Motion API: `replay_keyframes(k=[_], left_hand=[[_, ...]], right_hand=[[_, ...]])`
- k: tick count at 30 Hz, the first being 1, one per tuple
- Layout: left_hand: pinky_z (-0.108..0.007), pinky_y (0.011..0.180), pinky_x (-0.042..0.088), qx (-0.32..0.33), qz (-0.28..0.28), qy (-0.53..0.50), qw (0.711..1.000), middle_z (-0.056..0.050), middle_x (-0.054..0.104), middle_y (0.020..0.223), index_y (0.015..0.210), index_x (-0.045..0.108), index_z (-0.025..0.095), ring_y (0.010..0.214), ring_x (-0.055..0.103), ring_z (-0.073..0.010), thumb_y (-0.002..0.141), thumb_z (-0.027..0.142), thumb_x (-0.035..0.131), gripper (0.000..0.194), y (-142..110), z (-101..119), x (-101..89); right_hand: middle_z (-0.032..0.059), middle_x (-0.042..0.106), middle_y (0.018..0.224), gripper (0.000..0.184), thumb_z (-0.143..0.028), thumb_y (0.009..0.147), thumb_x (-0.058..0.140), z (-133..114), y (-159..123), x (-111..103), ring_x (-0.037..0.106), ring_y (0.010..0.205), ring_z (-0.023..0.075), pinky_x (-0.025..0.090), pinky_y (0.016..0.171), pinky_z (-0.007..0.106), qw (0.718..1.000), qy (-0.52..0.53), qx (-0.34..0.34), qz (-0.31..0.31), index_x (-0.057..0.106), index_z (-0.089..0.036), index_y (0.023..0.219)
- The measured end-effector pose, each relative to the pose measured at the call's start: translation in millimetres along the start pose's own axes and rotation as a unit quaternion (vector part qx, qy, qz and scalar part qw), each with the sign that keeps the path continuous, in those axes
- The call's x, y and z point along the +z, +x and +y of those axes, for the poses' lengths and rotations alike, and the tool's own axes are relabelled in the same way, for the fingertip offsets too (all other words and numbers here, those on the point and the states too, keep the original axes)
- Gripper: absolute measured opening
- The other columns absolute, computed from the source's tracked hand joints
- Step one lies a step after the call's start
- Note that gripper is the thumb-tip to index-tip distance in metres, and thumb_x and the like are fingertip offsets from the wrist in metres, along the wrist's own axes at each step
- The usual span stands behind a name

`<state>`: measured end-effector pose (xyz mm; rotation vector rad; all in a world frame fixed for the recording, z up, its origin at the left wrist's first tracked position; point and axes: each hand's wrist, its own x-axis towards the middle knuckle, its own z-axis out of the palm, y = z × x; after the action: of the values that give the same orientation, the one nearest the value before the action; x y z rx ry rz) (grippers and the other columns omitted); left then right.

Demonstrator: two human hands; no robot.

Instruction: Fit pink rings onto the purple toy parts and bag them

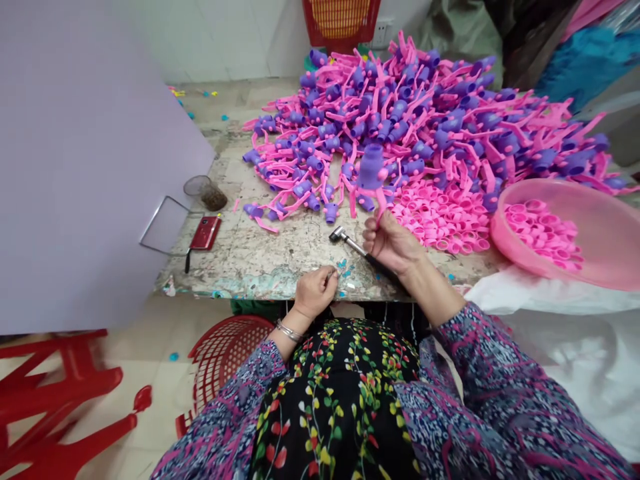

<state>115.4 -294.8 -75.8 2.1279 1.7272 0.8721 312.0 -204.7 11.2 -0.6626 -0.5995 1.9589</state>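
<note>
My right hand (393,245) is raised over the front of the table, its fingers pinching a pink leg of a purple-and-pink plastic toy part (371,168). The part's purple tube-like body points up and away from me. Curled fingers and thumb close my left hand (316,291) at the table's front edge; whatever is inside it, if anything, is hidden. Between and beyond my hands lies a hammer (356,247), its metal head to the left and its black handle running partly behind my right hand. Small blue bits (344,268) are scattered beside my left hand.
A large heap of purple-and-pink parts (400,120) covers the back of the worn table (250,253). Loose pink rings (440,217) lie before a pink bowl (610,233) holding more. A red phone-like object (205,233) and a cup (213,197) are left; a red basket (227,353) stands below.
</note>
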Motion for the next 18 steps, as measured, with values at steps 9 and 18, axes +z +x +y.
replay_keyframes(k=[9,18], left_hand=[[-0.028,0.072,0.047,-0.016,-0.009,-0.055,0.998,-0.005,0.073,0.078,0.092,0.071,0.02,0.073,0.066,-0.0175,0.092,0.035,0.051,0.025,-1.2,-2.7,0.4],[-0.026,0.068,0.052,-0.076,-0.054,-0.234,0.968,-0.004,0.07,0.082,0.116,0.064,0.018,0.071,0.064,-0.0146,0.093,0.043,0.049,0.037,6.9,14.1,-16.4]], right_hand=[[-0.0063,0.055,0.07,0.037,-0.033,0.07,0.084,65.6,-93.9,-37.5,0.051,0.059,0.0069,0.045,0.055,0.017,0.989,0.058,0.12,0.062,0.051,-0.022,0.079],[-0.0059,0.053,0.065,0.033,-0.035,0.074,0.082,64.1,-111.8,-35.3,0.05,0.058,0.0073,0.043,0.055,0.017,0.99,0.072,0.113,0.038,0.052,-0.021,0.077]])
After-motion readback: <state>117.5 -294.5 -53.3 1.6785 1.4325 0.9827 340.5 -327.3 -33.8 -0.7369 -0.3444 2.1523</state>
